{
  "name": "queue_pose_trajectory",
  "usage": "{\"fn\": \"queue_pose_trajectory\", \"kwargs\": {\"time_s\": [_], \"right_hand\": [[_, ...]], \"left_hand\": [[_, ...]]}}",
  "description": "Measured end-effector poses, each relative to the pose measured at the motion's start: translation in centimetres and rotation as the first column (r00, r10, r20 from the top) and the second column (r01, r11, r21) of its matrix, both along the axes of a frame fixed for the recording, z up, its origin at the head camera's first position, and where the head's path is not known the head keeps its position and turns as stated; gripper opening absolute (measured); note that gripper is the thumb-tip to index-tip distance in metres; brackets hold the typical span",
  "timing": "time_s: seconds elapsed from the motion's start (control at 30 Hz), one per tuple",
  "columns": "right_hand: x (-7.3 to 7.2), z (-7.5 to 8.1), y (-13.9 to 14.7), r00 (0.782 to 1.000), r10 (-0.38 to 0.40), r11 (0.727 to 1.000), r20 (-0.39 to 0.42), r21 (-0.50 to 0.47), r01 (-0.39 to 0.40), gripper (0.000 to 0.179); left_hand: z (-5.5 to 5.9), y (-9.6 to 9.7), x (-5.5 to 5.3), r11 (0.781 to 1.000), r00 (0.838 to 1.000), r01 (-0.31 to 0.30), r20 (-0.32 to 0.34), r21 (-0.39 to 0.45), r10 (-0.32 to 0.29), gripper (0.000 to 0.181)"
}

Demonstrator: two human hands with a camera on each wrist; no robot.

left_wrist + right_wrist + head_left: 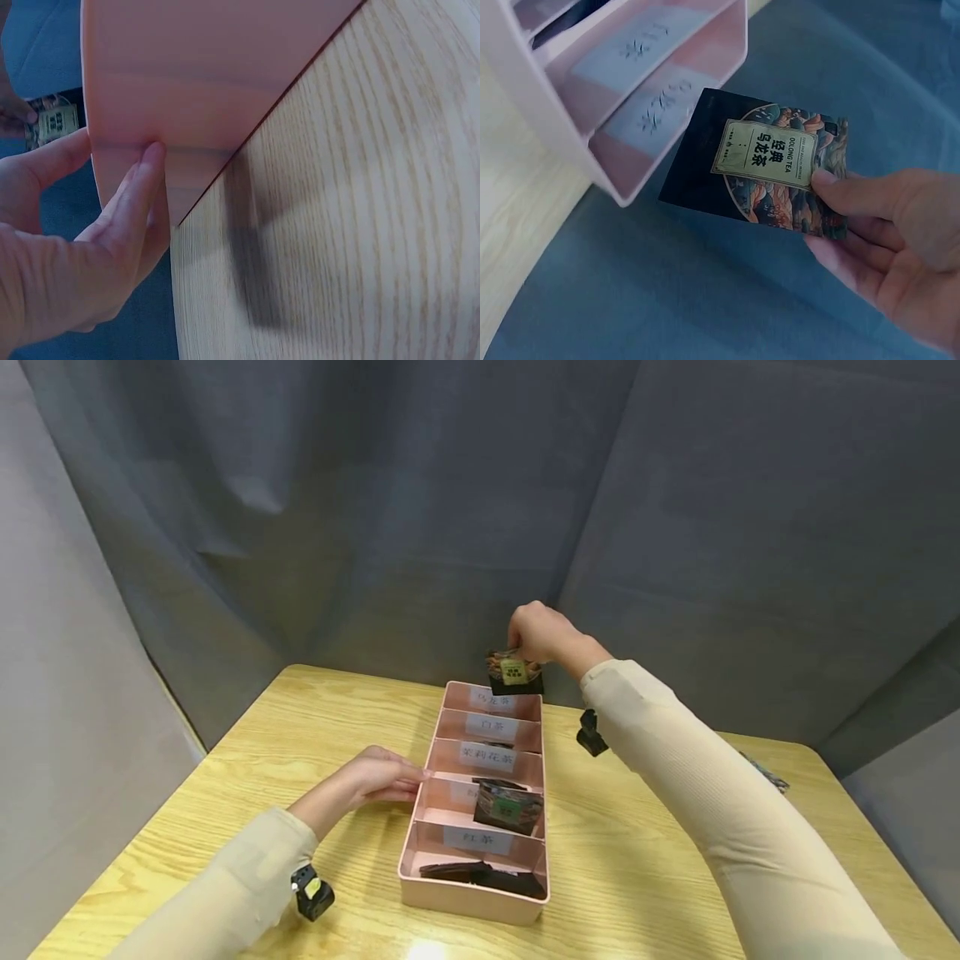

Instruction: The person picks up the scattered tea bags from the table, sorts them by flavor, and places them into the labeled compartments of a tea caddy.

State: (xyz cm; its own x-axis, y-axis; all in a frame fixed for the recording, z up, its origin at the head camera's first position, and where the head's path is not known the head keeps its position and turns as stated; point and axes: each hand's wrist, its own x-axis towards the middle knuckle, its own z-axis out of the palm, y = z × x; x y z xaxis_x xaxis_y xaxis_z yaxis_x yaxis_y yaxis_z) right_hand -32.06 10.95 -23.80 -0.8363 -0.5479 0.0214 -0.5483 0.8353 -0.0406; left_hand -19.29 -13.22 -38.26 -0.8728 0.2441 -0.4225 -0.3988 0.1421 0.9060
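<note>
In the head view, my right hand (546, 631) pinches a dark tea sachet (514, 677) by its upper edge, above the far end of a pink divided box (472, 902). Seen from the right wrist, the sachet (697, 161) reads "Oolong Tea" and is held between thumb and fingers (855, 191), just outside the end compartment. My left hand (381, 774) grips the box's left wall, thumb at the rim and fingers (142, 180) flat against the outside. A green-labelled sachet (508, 810) leans in the second compartment from the near end; dark sachets (510, 882) lie in the nearest.
Paper labels with Chinese writing, such as the nearest label (477, 840), mark the compartments. More sachets (768, 774) lie on the wooden table (637, 827) at right, partly behind my sleeve. A grey curtain (375, 527) hangs behind the table.
</note>
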Motion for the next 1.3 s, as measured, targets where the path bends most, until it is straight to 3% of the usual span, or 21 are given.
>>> {"fn": "queue_pose_trajectory", "kwargs": {"time_s": [0.33,0.53,0.77,1.0,1.3], "right_hand": [[0.1,-2.4,-1.8,0.998,0.028,0.999,0.057,-0.042,-0.026,0.012],[0.4,-3.4,-1.7,0.989,0.045,0.994,0.139,-0.104,-0.030,0.010],[1.0,-4.4,-0.9,0.975,0.114,0.987,0.191,-0.132,-0.089,0.009],[1.6,-5.7,-0.5,0.964,0.158,0.984,0.212,-0.115,-0.136,0.013],[1.8,-7.1,-0.2,0.961,0.161,0.982,0.223,-0.137,-0.133,0.019]], "left_hand": [[0.1,0.6,-0.1,1.000,1.000,-0.001,-0.002,-0.001,0.001,0.034],[0.1,1.1,-0.1,1.000,1.000,-0.004,0.000,-0.004,0.004,0.034],[0.0,1.6,0.1,1.000,1.000,0.006,-0.011,-0.013,-0.006,0.031],[0.1,1.6,0.1,1.000,1.000,0.018,-0.006,0.000,-0.018,0.029],[0.0,1.5,0.0,1.000,1.000,0.001,0.005,0.002,-0.001,0.029]]}}
